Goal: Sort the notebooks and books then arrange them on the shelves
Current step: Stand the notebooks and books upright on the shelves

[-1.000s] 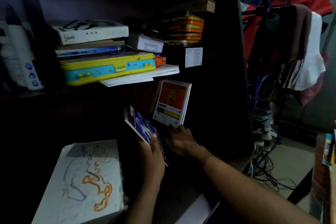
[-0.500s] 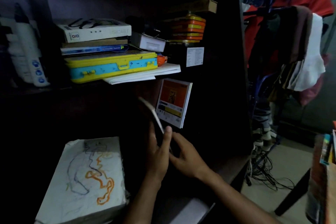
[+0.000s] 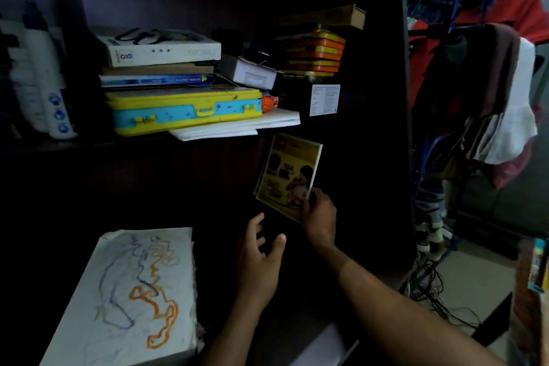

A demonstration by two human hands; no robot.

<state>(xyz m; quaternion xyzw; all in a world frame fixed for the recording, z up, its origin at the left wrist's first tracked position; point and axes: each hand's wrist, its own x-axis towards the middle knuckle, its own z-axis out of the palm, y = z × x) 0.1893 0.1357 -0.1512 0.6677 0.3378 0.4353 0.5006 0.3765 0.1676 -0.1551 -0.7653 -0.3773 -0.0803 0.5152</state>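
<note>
- Right hand pinches the yellow book at its lower corner, upright in the dim lower shelf, seemingly leaning.
- Left hand hovers beside, fingers spread, holding nothing.

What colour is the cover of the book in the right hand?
Mostly yellow with pictures, on the book the right hand holds; head view.

book: yellow cover, upright, slightly tilted, right end of lower shelf
pile: books lying flat, upper shelf, left
</note>
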